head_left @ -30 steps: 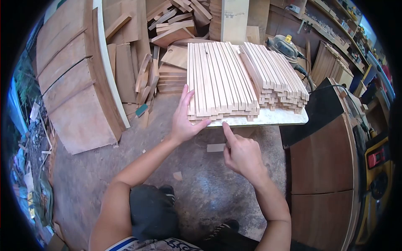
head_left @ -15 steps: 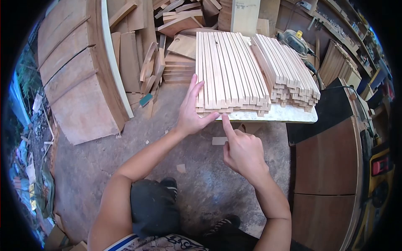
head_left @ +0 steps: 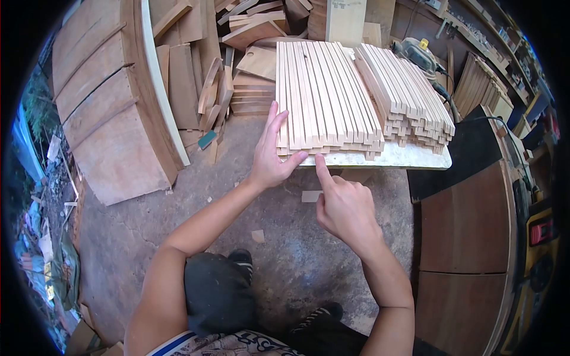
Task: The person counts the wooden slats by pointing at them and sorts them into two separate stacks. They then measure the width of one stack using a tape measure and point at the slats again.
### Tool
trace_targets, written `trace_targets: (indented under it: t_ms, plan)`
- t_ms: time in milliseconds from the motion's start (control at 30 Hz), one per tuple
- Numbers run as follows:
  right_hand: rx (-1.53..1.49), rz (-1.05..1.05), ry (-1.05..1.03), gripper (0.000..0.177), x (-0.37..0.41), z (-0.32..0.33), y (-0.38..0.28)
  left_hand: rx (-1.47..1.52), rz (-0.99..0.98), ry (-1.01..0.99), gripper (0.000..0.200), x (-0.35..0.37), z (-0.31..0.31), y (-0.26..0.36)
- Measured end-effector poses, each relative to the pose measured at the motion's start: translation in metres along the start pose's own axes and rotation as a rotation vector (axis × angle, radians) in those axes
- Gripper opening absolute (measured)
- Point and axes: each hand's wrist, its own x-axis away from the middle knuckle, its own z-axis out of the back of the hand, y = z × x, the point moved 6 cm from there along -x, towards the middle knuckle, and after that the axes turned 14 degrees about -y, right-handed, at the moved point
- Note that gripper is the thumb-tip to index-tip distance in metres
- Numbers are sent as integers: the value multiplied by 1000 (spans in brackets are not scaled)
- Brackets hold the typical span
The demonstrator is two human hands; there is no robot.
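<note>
A stack of pale wooden strips (head_left: 326, 98) lies in layers on a white-topped board (head_left: 418, 159), the strips' ends uneven at the near edge. My left hand (head_left: 270, 157) rests against the stack's near left corner, fingers spread along its left side and thumb across the front ends. Just right of that thumb, the stretched index finger of my right hand (head_left: 349, 207) points at the lower strip ends, its tip right at the board's front edge. The other fingers of that hand are curled, with nothing seen in them. A second stack of strips (head_left: 404, 83) sits alongside on the right.
A corded power tool (head_left: 415, 56) stands behind the right stack. Wood offcuts (head_left: 255, 26) pile up at the back. A large curved wooden panel (head_left: 107, 118) leans at left, and a brown cabinet (head_left: 463, 237) stands at right. Small scraps dot the concrete floor (head_left: 285, 237).
The view has shifted very slightly, the stacks sitting a little higher in it. Both hands keep nearly the same pose at the left stack.
</note>
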Motion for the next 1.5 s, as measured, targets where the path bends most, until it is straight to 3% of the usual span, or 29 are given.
trace_targets:
  t_ms: [333, 700, 967, 1500]
  plan:
    - [-35, -47, -115, 77, -4, -11, 4, -60, -58, 1, 89, 6, 1, -5]
    - [-32, 14, -17, 81, -8, 3, -20, -93, -66, -43, 82, 3, 8, 6]
    - [-25, -21, -10, 82, -19, -5, -11, 30, -9, 59, 68, 2, 3, -3]
    - [-43, -113, -55, 82, -16, 1, 22, -4, -33, 59, 68, 2, 3, -2]
